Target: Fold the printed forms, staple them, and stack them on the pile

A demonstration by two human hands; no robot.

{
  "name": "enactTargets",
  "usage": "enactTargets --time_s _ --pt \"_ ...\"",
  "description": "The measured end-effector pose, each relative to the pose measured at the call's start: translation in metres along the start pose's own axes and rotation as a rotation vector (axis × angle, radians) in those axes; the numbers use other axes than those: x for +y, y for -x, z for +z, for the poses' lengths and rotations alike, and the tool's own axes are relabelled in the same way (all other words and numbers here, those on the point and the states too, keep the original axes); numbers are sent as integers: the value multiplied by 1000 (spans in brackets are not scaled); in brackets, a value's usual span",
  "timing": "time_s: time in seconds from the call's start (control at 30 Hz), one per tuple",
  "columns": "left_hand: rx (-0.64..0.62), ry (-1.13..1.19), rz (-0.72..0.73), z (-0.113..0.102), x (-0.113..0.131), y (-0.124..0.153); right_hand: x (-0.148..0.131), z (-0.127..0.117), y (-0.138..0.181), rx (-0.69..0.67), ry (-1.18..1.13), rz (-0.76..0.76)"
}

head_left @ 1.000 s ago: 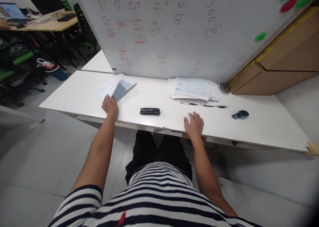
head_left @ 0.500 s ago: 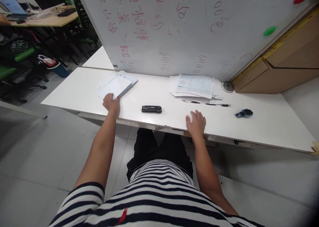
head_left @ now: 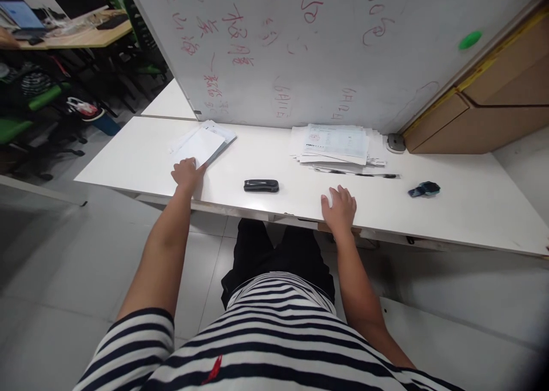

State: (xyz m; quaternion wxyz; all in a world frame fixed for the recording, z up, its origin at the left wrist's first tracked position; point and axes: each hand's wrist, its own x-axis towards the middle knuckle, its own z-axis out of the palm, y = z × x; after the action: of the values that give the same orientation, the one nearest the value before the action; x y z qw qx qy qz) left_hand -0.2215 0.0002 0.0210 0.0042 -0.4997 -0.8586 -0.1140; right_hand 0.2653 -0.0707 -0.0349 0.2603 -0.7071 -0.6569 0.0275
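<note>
My left hand (head_left: 187, 172) lies on the white table (head_left: 463, 208), fingers stretched forward and touching the near corner of a small stack of papers (head_left: 201, 146) that lies blank side up. My right hand (head_left: 339, 207) rests flat near the table's front edge with its fingers spread and nothing in it. A black stapler (head_left: 261, 186) lies between my two hands, apart from both.
A larger pile of printed sheets (head_left: 337, 146) sits at the back by the whiteboard (head_left: 326, 48), with a black pen (head_left: 364, 175) in front of it. A dark blue object (head_left: 424, 189) and a grey round base (head_left: 395, 143) are right. Cardboard boxes (head_left: 493, 116) stand far right.
My left hand turned the small stack over from printed side up to blank side up, laid it flat and loosened onto its corner. My right hand stayed put.
</note>
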Motion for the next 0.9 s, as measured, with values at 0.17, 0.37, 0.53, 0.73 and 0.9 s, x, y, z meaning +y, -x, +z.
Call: enactTargets --time_s 0.17,0.37,0.53,0.73,0.9 --pt "-112 -37 -31 -10 -3 -21 1 0 0 10 5 -3" --pt "-108 -59 -61 -11 -1 -33 2 2 1 13 8 -10" --pt "-116 -75 -71 -10 -1 -36 2 3 0 20 -2 -17" --pt "-162 -106 -53 -19 -2 -34 3 5 0 29 6 -21" --pt "-179 -152 -10 -25 -8 -38 3 6 0 26 10 -17"
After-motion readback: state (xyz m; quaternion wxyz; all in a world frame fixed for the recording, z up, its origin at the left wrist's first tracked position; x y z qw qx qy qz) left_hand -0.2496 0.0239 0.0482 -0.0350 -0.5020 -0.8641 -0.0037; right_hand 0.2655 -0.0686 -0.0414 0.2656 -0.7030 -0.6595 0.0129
